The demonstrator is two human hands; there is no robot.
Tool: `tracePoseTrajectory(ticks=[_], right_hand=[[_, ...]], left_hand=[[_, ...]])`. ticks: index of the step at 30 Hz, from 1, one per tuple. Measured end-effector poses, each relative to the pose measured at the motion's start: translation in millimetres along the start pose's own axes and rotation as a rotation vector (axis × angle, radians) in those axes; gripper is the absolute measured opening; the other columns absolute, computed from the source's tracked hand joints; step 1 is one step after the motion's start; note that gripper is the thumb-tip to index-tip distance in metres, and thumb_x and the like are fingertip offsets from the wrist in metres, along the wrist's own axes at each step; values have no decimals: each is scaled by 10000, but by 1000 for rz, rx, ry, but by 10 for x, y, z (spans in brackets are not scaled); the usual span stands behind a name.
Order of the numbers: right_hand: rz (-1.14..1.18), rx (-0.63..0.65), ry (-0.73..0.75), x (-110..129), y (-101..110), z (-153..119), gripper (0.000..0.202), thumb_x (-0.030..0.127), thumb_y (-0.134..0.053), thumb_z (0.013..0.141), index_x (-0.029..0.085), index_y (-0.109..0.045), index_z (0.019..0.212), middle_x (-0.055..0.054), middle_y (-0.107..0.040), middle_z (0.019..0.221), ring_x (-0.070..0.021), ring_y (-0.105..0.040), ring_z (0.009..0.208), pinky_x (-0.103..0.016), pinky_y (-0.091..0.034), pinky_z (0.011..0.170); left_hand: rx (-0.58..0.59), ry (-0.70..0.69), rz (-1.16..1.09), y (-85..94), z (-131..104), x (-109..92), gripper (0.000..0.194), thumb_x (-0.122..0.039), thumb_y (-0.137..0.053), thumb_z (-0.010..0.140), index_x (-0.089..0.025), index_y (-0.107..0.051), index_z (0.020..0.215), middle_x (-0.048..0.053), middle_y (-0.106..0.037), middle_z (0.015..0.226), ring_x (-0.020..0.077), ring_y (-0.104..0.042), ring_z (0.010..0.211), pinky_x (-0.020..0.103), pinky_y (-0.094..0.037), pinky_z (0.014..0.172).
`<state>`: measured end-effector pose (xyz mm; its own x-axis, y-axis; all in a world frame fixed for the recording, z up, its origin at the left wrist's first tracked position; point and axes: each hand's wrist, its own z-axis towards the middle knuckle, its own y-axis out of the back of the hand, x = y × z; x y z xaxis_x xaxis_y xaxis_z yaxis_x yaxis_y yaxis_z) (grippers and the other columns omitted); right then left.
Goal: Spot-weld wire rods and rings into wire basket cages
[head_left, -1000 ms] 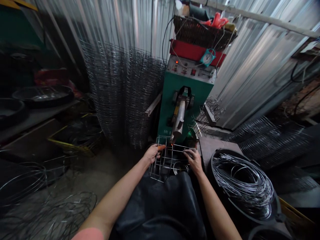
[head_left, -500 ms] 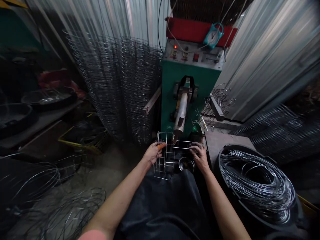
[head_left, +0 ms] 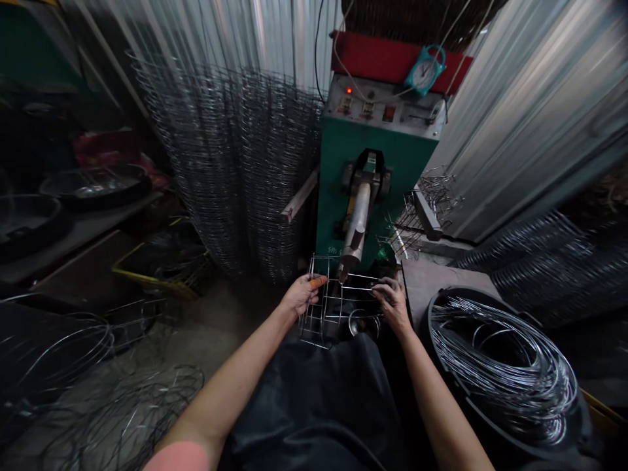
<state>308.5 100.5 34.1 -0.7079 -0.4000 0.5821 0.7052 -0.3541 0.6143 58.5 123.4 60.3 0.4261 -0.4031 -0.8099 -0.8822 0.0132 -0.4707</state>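
A small wire rack [head_left: 326, 314] of thin metal rods is held between my two hands. My left hand [head_left: 300, 296], with orange covering on the thumb or a finger, is closed on its left side. At the right, my right hand [head_left: 390, 301] pinches the ends of the rods; its fingertips look dark. The rack's upper rods lie right under the pointed tip of a metal electrode arm [head_left: 354, 235], which juts from a green spot-welding machine [head_left: 336, 163]. A round metal bowl [head_left: 364, 323] is partly visible below the rods.
A black tub [head_left: 436, 340] of loose wire rings [head_left: 510, 373] stands at my right, beside a flat board [head_left: 446, 280]. Tall stacks of wire frames [head_left: 275, 170] lean at the back left. A yellow crate [head_left: 147, 278] and tangled wire [head_left: 132, 418] lie on the left floor.
The view has shifted slightly. The rack's lower left part has tilted a little, and more of its rods show between my hands. Both hands keep their grip.
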Motion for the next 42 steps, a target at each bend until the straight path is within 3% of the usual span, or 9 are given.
tracePoseTrajectory(ticks=[12, 42], right_hand=[[-13, -9, -25, -81, -75, 98, 207, 369, -508, 837, 245, -668, 794, -54, -566, 981, -239, -438, 996, -423, -338, 897], [23, -13, -51, -106, -107, 114, 259, 427, -499, 837, 237, -672, 805, -78, -542, 980, -250, -453, 998, -426, -365, 895]], left_hand=[[-8, 54, -12, 6, 208, -35, 298, -212, -788, 520, -113, -553, 674, -90, -377, 462, -13, -200, 348, 171, -100, 342], [19, 53, 48, 20, 245, -87, 354, -244, -811, 484, -130, -531, 669, -101, -355, 462, -11, -218, 349, 157, -109, 347]])
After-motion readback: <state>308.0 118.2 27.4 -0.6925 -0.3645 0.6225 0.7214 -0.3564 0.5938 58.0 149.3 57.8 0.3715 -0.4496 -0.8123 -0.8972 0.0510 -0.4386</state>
